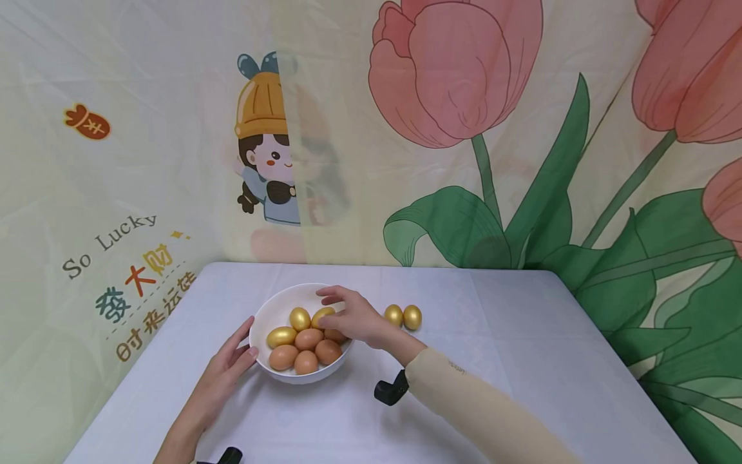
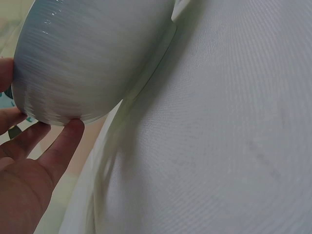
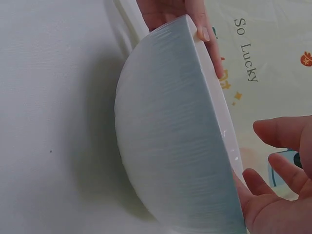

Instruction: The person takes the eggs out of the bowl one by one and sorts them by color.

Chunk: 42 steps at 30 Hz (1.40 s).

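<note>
A white bowl [image 1: 298,379] stands on the table, holding several brown eggs [image 1: 283,357] and three golden eggs [image 1: 281,337]. My left hand [image 1: 223,367] rests its fingertips and thumb against the bowl's left side. In the left wrist view, extended fingers [image 2: 63,146] touch the outer wall near the rim. Over the bowl's right part hovers my right hand [image 1: 353,316], its thumb and fingers spread apart and close above a golden egg [image 1: 321,316]. The right wrist view shows nothing between those fingers [image 3: 280,134]; the bowl's wall hides the eggs there.
Two more golden eggs [image 1: 412,317] lie side by side on the white-covered table [image 1: 487,361], to the right of the bowl and beyond my right wrist. A printed curtain with tulips [image 1: 458,71] hangs behind the table. Black wrist camera mounts [image 1: 392,388] show at both wrists.
</note>
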Each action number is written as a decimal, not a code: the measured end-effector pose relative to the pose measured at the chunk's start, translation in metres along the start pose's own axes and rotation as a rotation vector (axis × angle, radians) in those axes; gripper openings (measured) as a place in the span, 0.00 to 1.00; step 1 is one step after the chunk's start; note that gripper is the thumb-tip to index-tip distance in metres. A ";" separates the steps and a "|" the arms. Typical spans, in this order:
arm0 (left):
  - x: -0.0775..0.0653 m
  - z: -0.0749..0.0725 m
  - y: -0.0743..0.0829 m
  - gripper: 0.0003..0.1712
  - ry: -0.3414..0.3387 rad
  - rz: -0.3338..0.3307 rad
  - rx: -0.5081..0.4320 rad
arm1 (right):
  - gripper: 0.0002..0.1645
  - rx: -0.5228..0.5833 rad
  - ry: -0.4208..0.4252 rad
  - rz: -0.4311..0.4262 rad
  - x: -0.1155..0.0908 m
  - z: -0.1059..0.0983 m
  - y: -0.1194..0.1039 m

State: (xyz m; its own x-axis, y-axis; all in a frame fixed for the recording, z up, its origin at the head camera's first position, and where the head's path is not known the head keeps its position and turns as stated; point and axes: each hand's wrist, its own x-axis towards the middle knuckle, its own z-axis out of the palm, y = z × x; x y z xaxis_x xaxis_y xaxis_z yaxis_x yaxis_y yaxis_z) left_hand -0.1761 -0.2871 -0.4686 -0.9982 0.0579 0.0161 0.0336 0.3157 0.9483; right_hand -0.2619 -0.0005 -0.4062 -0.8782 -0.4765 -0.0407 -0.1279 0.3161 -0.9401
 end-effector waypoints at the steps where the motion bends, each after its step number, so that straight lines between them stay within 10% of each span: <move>1: 0.000 0.000 0.000 0.40 0.000 0.000 0.000 | 0.33 0.000 0.004 0.003 0.002 0.002 0.000; 42: 0.000 -0.001 -0.001 0.39 0.001 0.015 0.021 | 0.28 -0.280 0.045 -0.084 0.049 0.063 0.013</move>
State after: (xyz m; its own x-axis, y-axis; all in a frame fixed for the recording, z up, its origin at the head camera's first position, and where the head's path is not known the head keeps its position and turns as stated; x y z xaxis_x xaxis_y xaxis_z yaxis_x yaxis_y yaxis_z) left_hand -0.1759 -0.2884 -0.4687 -0.9976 0.0617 0.0310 0.0500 0.3350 0.9409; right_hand -0.2771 -0.0714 -0.4415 -0.8780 -0.4755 0.0545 -0.3180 0.4944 -0.8090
